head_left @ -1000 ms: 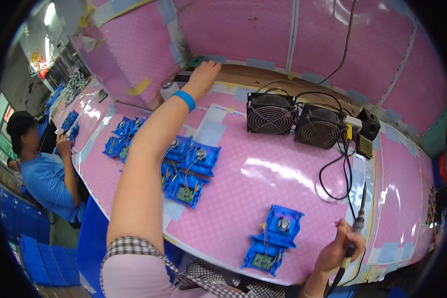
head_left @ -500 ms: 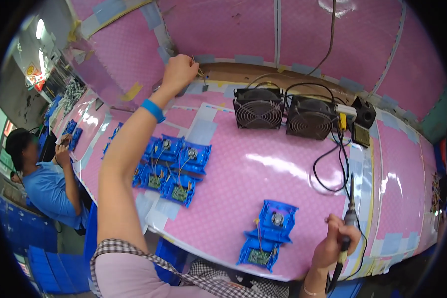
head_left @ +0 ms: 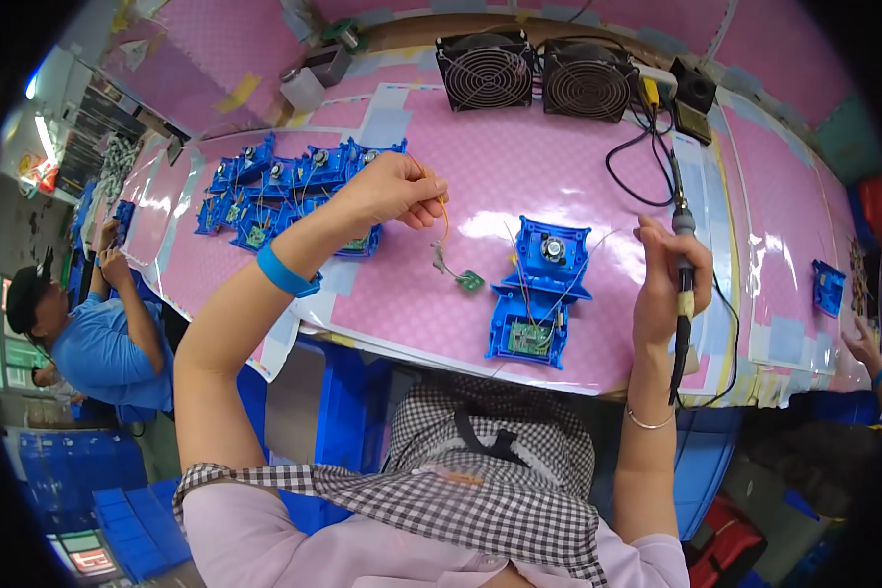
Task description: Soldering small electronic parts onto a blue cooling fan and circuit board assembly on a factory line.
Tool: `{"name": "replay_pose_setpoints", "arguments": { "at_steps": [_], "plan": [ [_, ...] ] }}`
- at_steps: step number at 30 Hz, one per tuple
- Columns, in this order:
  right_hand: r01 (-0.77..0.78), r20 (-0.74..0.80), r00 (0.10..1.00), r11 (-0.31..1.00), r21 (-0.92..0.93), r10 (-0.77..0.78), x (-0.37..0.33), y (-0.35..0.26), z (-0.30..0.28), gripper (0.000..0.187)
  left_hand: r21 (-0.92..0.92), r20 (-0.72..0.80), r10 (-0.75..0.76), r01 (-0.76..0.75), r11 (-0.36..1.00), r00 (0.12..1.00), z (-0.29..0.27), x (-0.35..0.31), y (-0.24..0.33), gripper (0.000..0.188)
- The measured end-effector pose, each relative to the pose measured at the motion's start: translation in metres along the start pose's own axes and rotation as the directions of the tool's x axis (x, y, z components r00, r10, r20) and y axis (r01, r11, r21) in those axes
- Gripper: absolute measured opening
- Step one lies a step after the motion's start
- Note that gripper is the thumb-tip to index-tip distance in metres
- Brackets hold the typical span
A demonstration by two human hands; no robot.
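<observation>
My left hand (head_left: pixel 397 191) is pinched on a thin orange wire (head_left: pixel 446 223). Below it, a small green circuit board (head_left: pixel 470 281) with short wires is beside the nearer blue casing. In my right hand (head_left: pixel 664 279) is a soldering iron (head_left: pixel 685 230), its tip pointing up and away. A thin grey strand reaches from near those fingers toward the casing; where it ends is unclear. Between my hands an opened blue plastic casing (head_left: pixel 542 250) lies on the pink table. Its upper half carries a round speaker (head_left: pixel 553 249), its lower half a green circuit board (head_left: pixel 530 339) with wires.
Several similar blue casings (head_left: pixel 274 176) stand in rows behind my left forearm. Two black fans (head_left: pixel 487 73) sit at the back, with cables (head_left: pixel 617 162) to their right. A solder spool (head_left: pixel 343 35) is at the back left. A co-worker in blue (head_left: pixel 118 343) sits at left; another person's hand (head_left: pixel 864 348) shows at right.
My left hand has come from the back of the table toward the middle, now with an orange wire in it. The view has tilted downward. My right hand still holds the soldering iron.
</observation>
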State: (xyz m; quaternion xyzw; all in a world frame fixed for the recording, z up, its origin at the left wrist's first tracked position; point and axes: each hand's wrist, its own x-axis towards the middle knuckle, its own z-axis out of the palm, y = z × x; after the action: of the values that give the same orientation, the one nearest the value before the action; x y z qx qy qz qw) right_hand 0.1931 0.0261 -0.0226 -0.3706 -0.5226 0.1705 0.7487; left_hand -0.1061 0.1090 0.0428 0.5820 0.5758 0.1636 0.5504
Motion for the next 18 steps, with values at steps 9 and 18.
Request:
{"name": "replay_pose_setpoints", "arguments": {
  "at_steps": [9,18],
  "plan": [
    [-0.038,0.028,0.999,0.999,-0.019,0.039,-0.002,0.005,-0.007,0.02,0.088,-0.138,0.163,-0.152,0.984,0.977,0.014,-0.019,-0.027,0.028],
    [-0.041,0.062,0.997,0.998,-0.05,0.044,-0.002,0.004,-0.006,0.019,0.476,-0.392,0.539,-0.337,0.812,0.746,0.036,-0.064,-0.053,0.013]
  ]
}}
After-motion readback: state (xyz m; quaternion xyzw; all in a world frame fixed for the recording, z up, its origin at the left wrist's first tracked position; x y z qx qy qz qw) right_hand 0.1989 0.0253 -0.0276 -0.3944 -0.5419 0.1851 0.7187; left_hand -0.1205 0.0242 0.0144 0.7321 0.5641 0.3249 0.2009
